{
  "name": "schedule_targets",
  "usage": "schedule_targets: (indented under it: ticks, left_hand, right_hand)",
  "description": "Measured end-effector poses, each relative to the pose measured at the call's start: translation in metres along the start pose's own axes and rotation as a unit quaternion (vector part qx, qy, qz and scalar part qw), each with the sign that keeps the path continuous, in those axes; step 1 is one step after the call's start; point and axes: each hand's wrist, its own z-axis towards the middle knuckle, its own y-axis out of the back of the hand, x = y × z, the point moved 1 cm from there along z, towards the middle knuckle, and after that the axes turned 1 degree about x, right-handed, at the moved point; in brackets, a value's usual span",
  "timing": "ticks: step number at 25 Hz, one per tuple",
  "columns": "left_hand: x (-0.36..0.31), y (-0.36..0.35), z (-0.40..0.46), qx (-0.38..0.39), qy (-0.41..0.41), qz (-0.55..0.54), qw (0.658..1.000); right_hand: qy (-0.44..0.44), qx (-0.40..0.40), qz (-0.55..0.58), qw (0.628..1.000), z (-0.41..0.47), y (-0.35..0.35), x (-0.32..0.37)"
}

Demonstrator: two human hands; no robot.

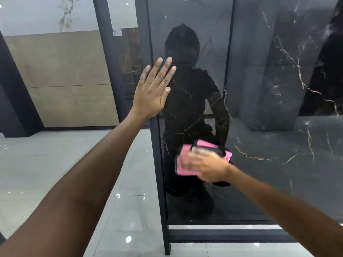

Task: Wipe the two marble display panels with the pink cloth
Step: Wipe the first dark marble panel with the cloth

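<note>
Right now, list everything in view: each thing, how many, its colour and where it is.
marble panel: one, black with pale veins, glossy, upright in front, filling the centre and right.
frame: one, black metal, along the panel's left edge and under its base.
cloth: one, pink, pressed on the lower part of the marble panel.
wall panels: several, beige and white, at the back left.
label: one, white, small, high on the back-left display.
floor: light grey glossy tiles, lower left.
left hand: flat, fingers straight, against the panel's left edge.
right hand: blurred, holds the cloth on the panel.
</note>
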Motion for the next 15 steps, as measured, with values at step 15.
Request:
schedule_targets:
  ticks: [15]
  left_hand:
    - [-0.078,-0.053,-0.114,0.024,0.100,-0.015,0.995]
  right_hand:
    - [-0.115,0.053,-0.032,0.991,-0.073,-0.011,0.012]
